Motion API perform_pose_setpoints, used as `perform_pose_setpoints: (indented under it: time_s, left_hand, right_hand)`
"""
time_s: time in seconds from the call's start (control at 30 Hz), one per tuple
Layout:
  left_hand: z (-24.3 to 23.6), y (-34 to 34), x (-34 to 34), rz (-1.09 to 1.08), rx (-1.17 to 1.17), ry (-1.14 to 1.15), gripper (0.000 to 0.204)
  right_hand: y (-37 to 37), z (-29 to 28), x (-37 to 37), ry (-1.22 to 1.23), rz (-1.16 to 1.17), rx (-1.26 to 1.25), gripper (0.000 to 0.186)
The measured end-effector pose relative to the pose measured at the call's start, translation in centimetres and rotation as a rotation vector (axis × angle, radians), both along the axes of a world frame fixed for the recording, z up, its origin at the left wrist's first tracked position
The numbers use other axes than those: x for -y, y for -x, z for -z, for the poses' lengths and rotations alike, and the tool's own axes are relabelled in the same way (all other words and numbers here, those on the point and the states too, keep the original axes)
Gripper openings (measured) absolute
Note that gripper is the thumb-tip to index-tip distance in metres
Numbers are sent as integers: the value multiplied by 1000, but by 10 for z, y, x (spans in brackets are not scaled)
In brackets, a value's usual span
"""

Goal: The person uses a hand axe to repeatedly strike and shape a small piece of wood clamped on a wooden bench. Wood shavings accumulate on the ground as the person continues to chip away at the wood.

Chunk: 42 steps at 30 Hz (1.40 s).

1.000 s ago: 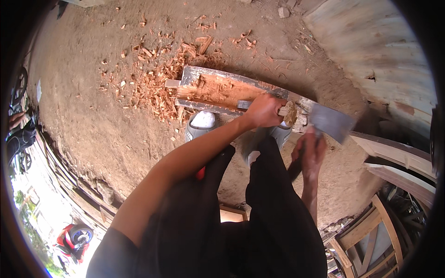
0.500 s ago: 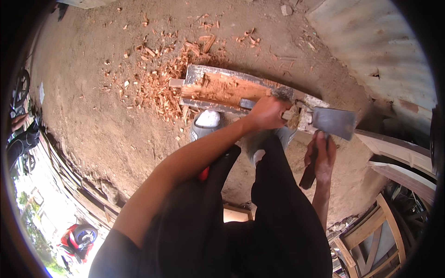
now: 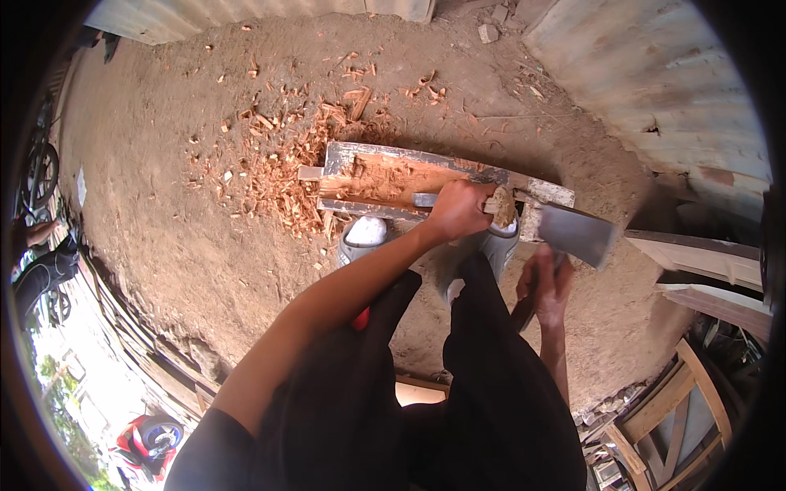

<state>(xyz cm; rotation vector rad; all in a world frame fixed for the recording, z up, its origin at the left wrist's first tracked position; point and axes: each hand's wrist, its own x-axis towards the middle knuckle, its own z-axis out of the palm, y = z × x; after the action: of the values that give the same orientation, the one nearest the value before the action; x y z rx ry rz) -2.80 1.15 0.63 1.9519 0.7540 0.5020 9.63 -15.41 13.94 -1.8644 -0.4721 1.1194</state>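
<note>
My left hand point(image 3: 457, 211) is closed around a chisel. Its flat metal blade point(image 3: 424, 199) points left into the hollow of a long wooden piece point(image 3: 385, 150), and its frayed wooden handle end point(image 3: 502, 208) sticks out on the right. The piece has worn dark and white outer faces and raw reddish wood inside. To the right and nearer me, my right hand point(image 3: 544, 285) grips the dark handle of a cleaver with a broad rectangular blade point(image 3: 577, 236). The blade hangs by the piece's right end, apart from the chisel handle and slightly blurred.
Wood shavings point(image 3: 299, 184) lie on the dirt floor left of the piece. My shoes point(image 3: 366, 235) stand against its near side. Corrugated sheeting point(image 3: 655, 90) rises at the far right, with wooden frames point(image 3: 684, 393) at the lower right. A person's arm point(image 3: 39, 233) shows at the left edge.
My view has shifted slightly, so the piece sits lower. My left hand has turned on the chisel, showing more of its handle end. The cleaver has moved a little left and nearer me.
</note>
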Motion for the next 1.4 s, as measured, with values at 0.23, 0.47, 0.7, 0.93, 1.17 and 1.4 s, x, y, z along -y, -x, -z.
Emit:
perform_pose_setpoints:
  time_s: [0.23,0.47,0.7,0.93,1.17,1.4]
  left_hand:
    - [-2,-3,1,17,-87,-2,18]
    - [-4,-5,0,10,-79,8,20]
    - [1,2,-2,-41,13,18,20]
    - [0,6,-3,-22,50,6,19]
    - [-4,8,-5,48,18,25,19]
    - [-9,9,-4,168,-82,3,20]
  right_hand:
    - [-7,-12,-15,52,96,-87,35]
    - [-4,2,-7,228,-131,66,31]
    - [8,12,-7,133,-47,41,28]
    - [10,14,-9,-40,-23,69,36]
    - [14,-2,-12,-96,11,53,34]
    - [3,13,-9,143,-22,52,40]
